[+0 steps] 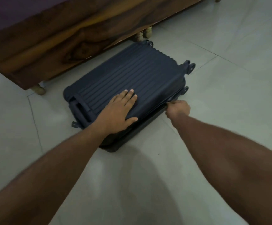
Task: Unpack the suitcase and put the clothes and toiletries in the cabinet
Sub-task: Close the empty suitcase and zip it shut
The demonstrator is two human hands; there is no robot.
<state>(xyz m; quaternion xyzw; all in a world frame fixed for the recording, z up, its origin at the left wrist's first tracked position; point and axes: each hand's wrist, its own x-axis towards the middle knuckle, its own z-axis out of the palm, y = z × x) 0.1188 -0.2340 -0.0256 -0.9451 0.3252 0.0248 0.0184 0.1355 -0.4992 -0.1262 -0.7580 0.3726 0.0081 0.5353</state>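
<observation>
A dark blue ribbed hard-shell suitcase (132, 73) lies flat on the tiled floor, its wheels toward the upper right and its handle toward the lower left. The lid is down, so the contents are hidden. My left hand (120, 109) rests flat on the near part of the lid, fingers spread. At the suitcase's right side seam my right hand (178, 109) is pinched shut on the zipper pull (169, 102). Behind that hand, toward the near corner, the seam gapes slightly. No cabinet is in view.
A dark wooden bed frame (67, 39) on short turned legs runs along the upper left, close behind the suitcase. A purple mattress cover (6, 12) lies on it. Pale grey floor tiles (229, 62) spread to the right and toward me.
</observation>
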